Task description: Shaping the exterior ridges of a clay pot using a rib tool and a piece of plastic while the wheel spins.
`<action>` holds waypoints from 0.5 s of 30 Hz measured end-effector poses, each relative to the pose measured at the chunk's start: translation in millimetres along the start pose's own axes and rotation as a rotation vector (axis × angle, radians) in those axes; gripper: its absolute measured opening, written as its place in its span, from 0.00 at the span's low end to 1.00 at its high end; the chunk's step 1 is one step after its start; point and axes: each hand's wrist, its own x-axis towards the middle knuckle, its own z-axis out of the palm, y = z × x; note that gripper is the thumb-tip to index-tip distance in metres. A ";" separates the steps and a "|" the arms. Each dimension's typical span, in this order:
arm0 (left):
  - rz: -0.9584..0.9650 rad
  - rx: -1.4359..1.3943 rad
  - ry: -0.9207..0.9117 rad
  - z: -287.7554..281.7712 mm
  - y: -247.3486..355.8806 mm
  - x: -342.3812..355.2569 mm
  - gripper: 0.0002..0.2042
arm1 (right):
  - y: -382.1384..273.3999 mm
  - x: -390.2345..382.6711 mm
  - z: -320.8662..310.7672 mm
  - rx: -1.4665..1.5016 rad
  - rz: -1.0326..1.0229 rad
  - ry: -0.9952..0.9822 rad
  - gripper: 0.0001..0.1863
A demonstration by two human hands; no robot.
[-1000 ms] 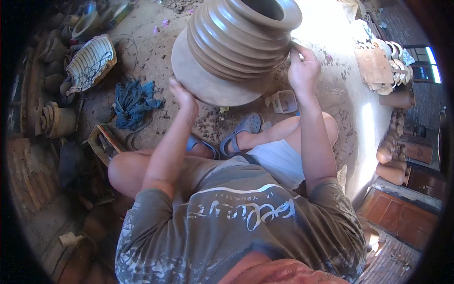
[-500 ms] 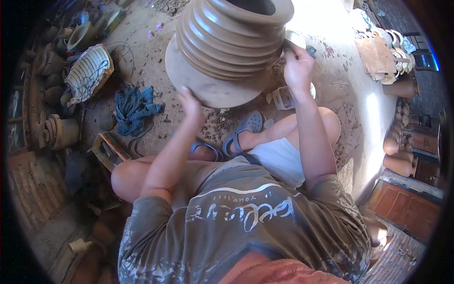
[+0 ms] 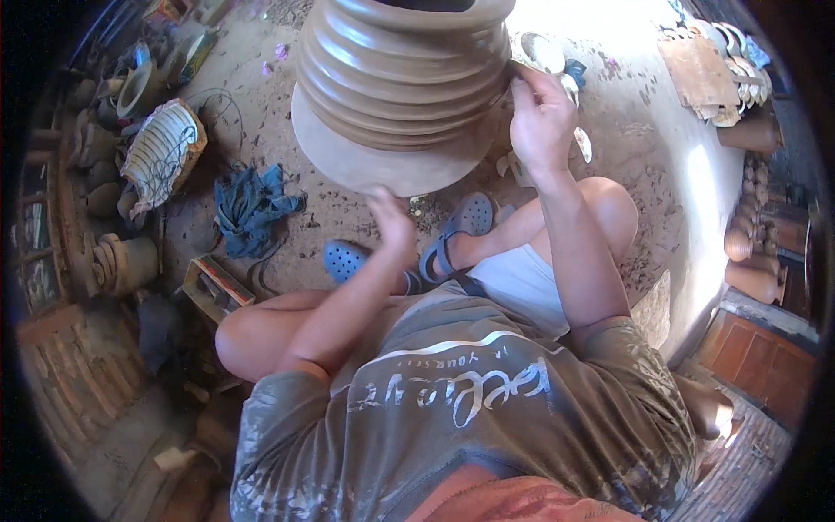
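Note:
A large wet brown clay pot (image 3: 400, 78) with ridged walls and a wide mouth stands on a round, flat wheel head (image 3: 383, 172). My left hand (image 3: 393, 228) is at the near rim of the wheel head, fingers stretched toward it; whether they touch is hard to tell. Against the pot's right side, my right hand (image 3: 544, 122) has thumb and fingers pinched together at the clay wall. What lies in that pinch, if anything, is hidden. The top of the pot runs out of the picture.
A blue rag (image 3: 252, 209) lies on the dirt floor to the left, near a ribbed pale piece (image 3: 163, 150) with cords on it. A wooden box (image 3: 217, 287) sits beside my left knee. Several pots (image 3: 752, 283) line the right wall. My blue clogs (image 3: 465, 222) are below the wheel.
My left hand has shifted right along the wheel's near rim. The right hand stays at the pot's side. The pot and wheel appear slightly farther left and up as the view shifts.

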 end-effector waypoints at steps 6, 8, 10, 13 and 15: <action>-0.109 -0.208 -0.152 -0.6 41.9 3.1 0.41 | 6.0 0.0 -5.7 -0.028 -0.027 0.033 0.13; 0.087 -0.257 -0.074 -30.7 93.1 53.4 0.41 | 0.0 -1.6 -4.9 -0.019 -0.005 0.021 0.13; 0.147 -0.252 -0.042 -31.0 100.1 55.6 0.41 | 0.2 -2.4 -1.9 0.004 0.015 0.053 0.12; 0.051 -0.053 -0.027 9.8 32.2 -0.6 0.40 | 4.7 3.1 1.5 -0.014 -0.016 0.055 0.13; -0.176 0.143 -0.230 13.2 -9.1 -34.3 0.40 | 7.2 2.7 1.3 -0.034 -0.038 0.040 0.13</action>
